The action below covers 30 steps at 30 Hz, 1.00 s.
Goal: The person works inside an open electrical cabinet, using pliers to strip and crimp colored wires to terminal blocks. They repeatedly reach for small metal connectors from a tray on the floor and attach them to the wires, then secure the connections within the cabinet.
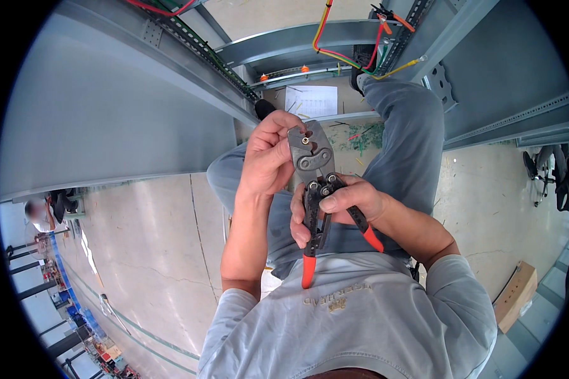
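1. Left hand (pixel 265 155) grasps the steel head of the crimping tool (pixel 312 165), thumb along its side and fingers curled at its upper edge; whether they also hold something behind it cannot be told.
2. Small brass-coloured piece (pixel 305 140) sits among the jaw notches, near the left fingertips. It looks light and rigid, easy to lose; a fingertip pinch should suit it.
3. Crimping tool stands before the person's lap, head pointing away. It looks stiff and likely weighty toward the head, so supporting that end makes sense.
4. Left red handle end (pixel 308 271) reaches toward the shirt; its smooth sleeve probably gives the best leverage.
5. Right hand (pixel 357 199) grasps the dark handles near the pivot, thumb on top, handles splayed.
6. Right red handle end (pixel 373 240) juts out below that hand, ungripped.
7. Yellow cable (pixel 398 71) with a metal lug hangs beyond, well apart from the tool.
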Available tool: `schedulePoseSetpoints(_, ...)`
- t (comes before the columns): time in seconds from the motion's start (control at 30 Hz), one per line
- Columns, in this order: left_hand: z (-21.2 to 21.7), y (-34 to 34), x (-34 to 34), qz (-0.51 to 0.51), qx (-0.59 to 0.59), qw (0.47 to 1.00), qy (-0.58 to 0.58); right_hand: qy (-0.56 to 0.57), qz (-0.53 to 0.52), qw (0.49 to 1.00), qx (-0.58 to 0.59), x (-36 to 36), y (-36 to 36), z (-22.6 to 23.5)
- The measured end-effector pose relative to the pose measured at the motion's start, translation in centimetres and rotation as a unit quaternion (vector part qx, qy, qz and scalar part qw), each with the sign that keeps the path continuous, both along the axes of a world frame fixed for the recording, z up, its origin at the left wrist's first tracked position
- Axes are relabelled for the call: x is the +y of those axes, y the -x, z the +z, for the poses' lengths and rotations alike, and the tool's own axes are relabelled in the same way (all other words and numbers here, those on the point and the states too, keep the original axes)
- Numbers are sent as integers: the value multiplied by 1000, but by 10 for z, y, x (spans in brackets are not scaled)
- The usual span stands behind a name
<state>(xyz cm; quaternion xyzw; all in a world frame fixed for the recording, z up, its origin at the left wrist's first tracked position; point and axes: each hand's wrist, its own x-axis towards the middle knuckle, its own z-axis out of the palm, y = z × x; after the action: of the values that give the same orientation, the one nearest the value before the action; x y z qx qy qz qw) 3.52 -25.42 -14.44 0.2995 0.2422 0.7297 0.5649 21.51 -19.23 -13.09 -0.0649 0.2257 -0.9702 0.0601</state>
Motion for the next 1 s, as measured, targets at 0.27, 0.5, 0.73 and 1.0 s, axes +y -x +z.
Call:
schedulePoseSetpoints(0.27, -7, 4, 1, -6, 12, 1000, -9, 27, 22, 999, -7, -3, -1, -7)
schedulePoseSetpoints(0.5, 19, 21, 11, -9, 66, 998, 19, -20, -6, 999, -29, 11, 2, 16)
schedulePoseSetpoints(0.73, 126, 145, 56, 574, 370, 730, -36, -384, -124, 914, -36, 71, 19, 101)
schedulePoseSetpoints(1.0, 163, 200, 75, 488, 388, 777, -87, -604, -184, 775, -26, 104, 109, 185)
